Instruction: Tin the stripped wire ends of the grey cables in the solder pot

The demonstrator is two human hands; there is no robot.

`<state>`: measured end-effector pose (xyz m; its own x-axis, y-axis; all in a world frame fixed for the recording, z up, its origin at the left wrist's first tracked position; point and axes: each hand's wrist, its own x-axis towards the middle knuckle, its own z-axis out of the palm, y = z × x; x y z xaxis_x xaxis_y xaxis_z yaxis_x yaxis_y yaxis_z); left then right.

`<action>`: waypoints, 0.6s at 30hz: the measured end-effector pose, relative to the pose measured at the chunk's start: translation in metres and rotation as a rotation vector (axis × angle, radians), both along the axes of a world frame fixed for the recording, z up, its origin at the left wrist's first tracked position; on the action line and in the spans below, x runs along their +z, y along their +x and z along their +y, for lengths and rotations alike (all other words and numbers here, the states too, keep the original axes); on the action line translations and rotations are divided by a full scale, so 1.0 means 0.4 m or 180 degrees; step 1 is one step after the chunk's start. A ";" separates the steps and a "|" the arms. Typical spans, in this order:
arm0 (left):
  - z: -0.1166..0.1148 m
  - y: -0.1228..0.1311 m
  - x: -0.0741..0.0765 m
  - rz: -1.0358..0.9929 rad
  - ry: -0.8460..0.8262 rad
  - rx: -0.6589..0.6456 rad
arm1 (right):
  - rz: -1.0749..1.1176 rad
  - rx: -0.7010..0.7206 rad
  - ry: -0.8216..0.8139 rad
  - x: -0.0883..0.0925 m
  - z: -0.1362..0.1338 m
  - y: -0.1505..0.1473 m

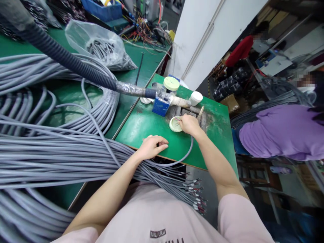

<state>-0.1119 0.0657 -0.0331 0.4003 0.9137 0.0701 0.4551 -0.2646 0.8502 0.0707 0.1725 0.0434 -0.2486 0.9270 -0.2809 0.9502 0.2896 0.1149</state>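
My right hand grips the end of a grey cable, its bare wire tips held over a shallow pale green dish on the small green table. The cable loops back from that hand to the table's near edge. My left hand rests curled at that near edge, on top of a thick bundle of grey cables whose stripped ends hang over my lap. Whether the left fingers pinch a cable is hidden.
A black corrugated hose ends at a blue block by a lidded jar and a white cup. A plastic bag of parts lies on the left bench. A person in purple sits at the right.
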 end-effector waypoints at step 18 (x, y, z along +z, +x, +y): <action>0.002 0.001 -0.005 0.0036 0.0007 -0.0001 | 0.0191 -0.1068 0.0211 -0.047 0.127 0.193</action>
<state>-0.1116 0.0665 -0.0351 0.4013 0.9135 0.0677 0.4646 -0.2667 0.8444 0.1480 0.2232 0.0245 0.0590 0.9756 -0.2114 0.9969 -0.0464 0.0640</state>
